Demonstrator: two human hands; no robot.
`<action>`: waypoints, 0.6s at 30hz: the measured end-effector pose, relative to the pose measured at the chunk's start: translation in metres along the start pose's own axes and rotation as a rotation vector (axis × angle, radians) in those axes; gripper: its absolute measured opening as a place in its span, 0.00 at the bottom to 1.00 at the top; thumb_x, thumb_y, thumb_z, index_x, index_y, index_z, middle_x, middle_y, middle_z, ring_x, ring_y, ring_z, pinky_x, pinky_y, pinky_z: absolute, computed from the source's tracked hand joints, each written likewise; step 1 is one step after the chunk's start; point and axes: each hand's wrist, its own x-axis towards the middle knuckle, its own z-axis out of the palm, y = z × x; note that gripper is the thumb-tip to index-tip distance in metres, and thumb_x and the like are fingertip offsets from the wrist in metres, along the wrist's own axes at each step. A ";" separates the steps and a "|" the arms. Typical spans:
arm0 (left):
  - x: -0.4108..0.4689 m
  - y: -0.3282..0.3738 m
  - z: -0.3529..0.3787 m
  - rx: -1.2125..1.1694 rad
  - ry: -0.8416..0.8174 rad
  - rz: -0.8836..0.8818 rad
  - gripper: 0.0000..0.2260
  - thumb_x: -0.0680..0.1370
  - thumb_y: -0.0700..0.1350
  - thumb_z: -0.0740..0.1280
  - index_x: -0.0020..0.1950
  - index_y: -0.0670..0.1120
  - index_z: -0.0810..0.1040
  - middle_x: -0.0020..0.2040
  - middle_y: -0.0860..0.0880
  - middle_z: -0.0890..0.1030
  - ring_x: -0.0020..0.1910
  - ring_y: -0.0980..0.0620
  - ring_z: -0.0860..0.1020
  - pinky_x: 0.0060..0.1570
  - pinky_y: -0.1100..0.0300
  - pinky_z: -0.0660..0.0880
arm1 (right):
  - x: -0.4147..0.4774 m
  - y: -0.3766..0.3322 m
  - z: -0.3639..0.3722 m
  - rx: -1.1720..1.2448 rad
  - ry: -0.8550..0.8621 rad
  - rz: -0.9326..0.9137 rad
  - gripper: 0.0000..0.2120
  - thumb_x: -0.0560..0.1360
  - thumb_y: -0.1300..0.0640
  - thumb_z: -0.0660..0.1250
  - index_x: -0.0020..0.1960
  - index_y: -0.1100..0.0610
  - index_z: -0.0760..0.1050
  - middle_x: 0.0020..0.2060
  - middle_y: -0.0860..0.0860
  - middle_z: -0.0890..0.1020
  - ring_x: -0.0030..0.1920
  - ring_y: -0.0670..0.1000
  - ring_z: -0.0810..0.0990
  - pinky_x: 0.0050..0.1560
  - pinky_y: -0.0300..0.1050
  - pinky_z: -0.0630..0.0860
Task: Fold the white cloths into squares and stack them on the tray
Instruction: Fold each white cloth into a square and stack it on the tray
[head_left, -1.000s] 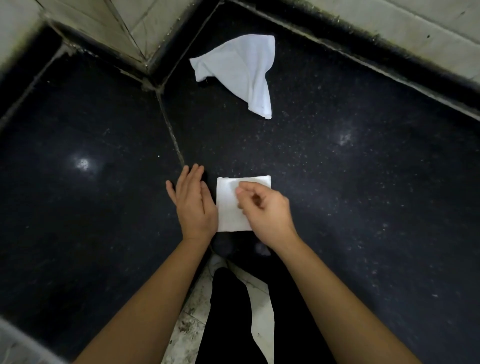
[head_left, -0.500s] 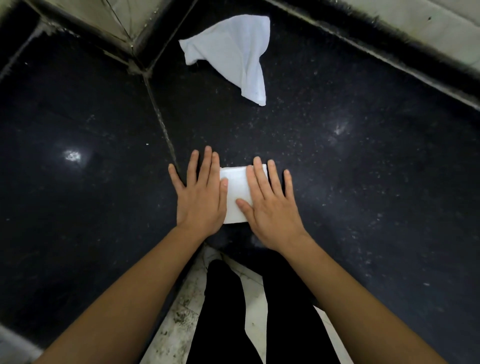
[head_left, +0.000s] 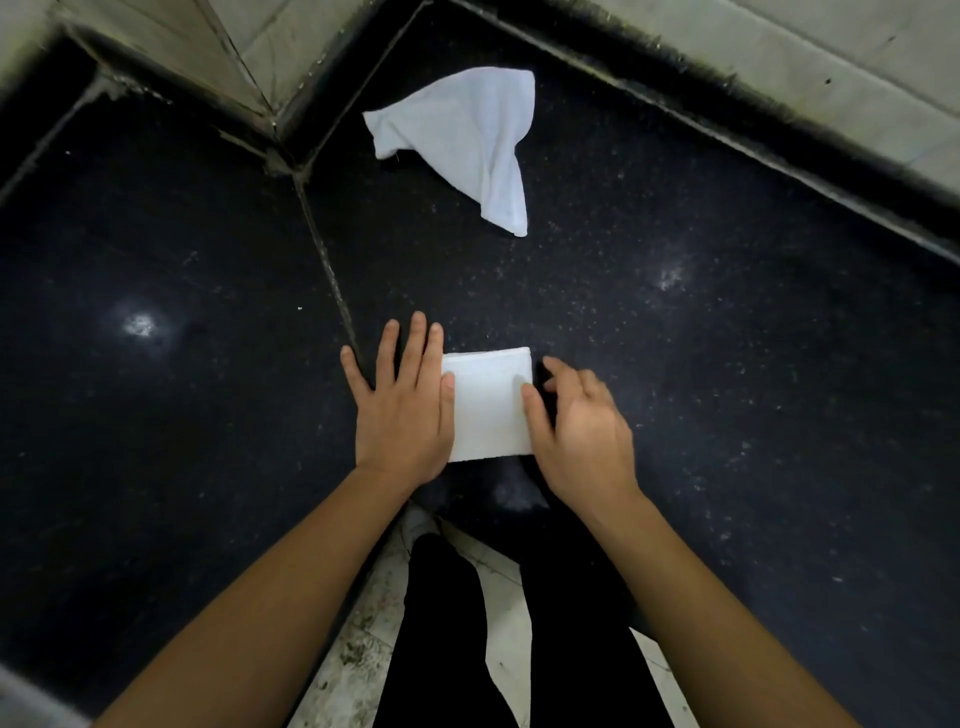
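Folded white square cloth (head_left: 488, 405) flat; crumpled white cloth (head_left: 467, 140) well apart.

Both my forearms reach forward, bare, palms down. My left hand (head_left: 402, 410) lies flat, fingers spread and straight, thumb edge touching the left side of the folded cloth (head_left: 488, 405). My right hand (head_left: 582, 421) sits at the cloth's right side, fingers curled, thumb tip on its edge. Neither grip closed.

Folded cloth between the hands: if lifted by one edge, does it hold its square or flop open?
Likely flops: the folded cloth is soft towelling, and the unfolded cloth behind it lies limp and creased. Its layers look loose, so they would probably fan apart. It is probably light, and may slide on the glossy dark counter.
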 end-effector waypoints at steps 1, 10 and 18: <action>0.000 0.000 0.000 0.006 -0.005 0.000 0.26 0.84 0.54 0.43 0.81 0.47 0.53 0.82 0.48 0.54 0.80 0.45 0.51 0.74 0.31 0.47 | 0.002 -0.007 -0.003 0.050 -0.063 0.069 0.24 0.82 0.42 0.58 0.71 0.55 0.70 0.55 0.49 0.80 0.56 0.51 0.77 0.51 0.48 0.73; -0.001 0.000 -0.002 -0.075 -0.021 0.016 0.26 0.84 0.53 0.43 0.80 0.46 0.58 0.81 0.48 0.56 0.81 0.47 0.50 0.76 0.35 0.44 | 0.033 -0.026 -0.025 0.338 -0.329 0.522 0.08 0.77 0.44 0.67 0.43 0.46 0.80 0.39 0.44 0.80 0.43 0.49 0.78 0.45 0.45 0.76; -0.011 -0.005 -0.063 -0.701 -0.135 -0.184 0.24 0.86 0.55 0.47 0.81 0.48 0.58 0.80 0.49 0.61 0.79 0.51 0.57 0.78 0.49 0.51 | 0.016 -0.040 -0.061 0.861 -0.261 0.503 0.07 0.77 0.49 0.71 0.50 0.51 0.77 0.47 0.49 0.85 0.45 0.48 0.83 0.46 0.42 0.80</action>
